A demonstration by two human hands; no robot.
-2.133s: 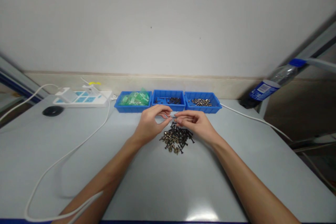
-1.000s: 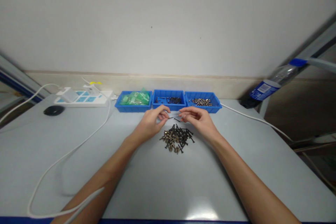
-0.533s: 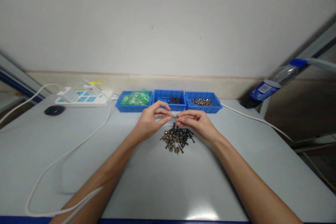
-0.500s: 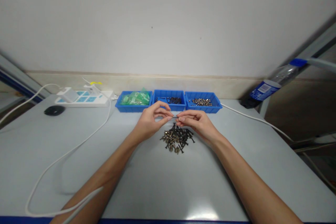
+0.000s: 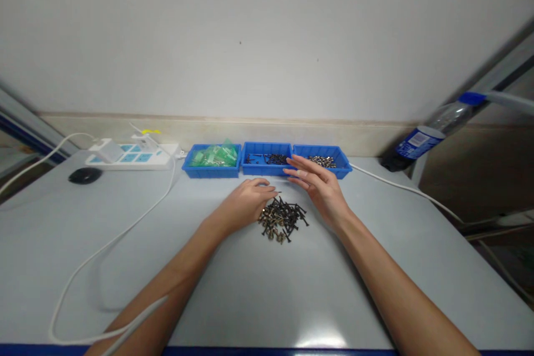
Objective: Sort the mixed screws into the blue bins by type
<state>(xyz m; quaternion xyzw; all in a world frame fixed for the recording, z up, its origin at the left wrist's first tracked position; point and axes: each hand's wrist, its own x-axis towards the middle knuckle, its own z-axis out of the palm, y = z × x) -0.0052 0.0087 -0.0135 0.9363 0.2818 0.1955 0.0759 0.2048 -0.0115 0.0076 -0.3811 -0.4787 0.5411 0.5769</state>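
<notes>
A heap of dark and brass-coloured screws (image 5: 282, 217) lies on the grey table (image 5: 258, 289). My left hand (image 5: 246, 204) rests at the heap's left edge, fingers curled down onto the screws; what they grip is hidden. My right hand (image 5: 317, 186) hovers past the heap with fingers stretched out toward the blue trays, holding nothing. Three blue trays stand in a row behind: the left tray (image 5: 212, 168) holds green bags, the middle tray (image 5: 267, 168) dark screws, the right tray (image 5: 340, 162) silvery screws.
A white power strip (image 5: 131, 156) with plugs and a white cable (image 5: 125, 228) lie at the left, beside a black round disc (image 5: 84, 176). A plastic bottle (image 5: 425, 141) leans at the right, with another white cable (image 5: 400, 186) passing by it.
My hands, pinched together on a small screw above the heap, have separated. The left dropped to the heap's edge; the right opened and moved toward the trays.
</notes>
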